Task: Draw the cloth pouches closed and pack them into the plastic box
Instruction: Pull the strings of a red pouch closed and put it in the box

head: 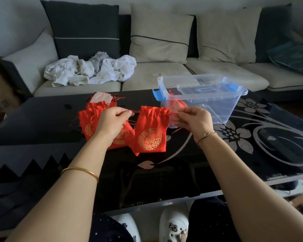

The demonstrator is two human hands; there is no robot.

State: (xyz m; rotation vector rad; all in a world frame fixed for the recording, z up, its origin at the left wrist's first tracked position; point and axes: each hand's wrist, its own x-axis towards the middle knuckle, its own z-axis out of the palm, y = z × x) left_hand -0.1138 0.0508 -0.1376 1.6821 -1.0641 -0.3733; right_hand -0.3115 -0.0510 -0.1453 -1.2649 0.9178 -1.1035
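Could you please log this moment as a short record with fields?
held pouch: red pouch, mouth gathered, hanging between both hands
left hand: pinching the left drawstring
right hand: pinching the right drawstring
waiting pile: red pouches on the black table
plastic box: open, one red pouch inside

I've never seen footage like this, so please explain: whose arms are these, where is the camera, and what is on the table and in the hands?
There is one picture, from a camera worn on a person's head, looking down at their own bare arms; no machine is involved. The left hand and right hand each pinch a drawstring of a red pouch, held up between them with its top gathered. More red pouches lie piled on the black table. A clear plastic box stands to the right, with a red pouch already inside. Behind is a sofa.
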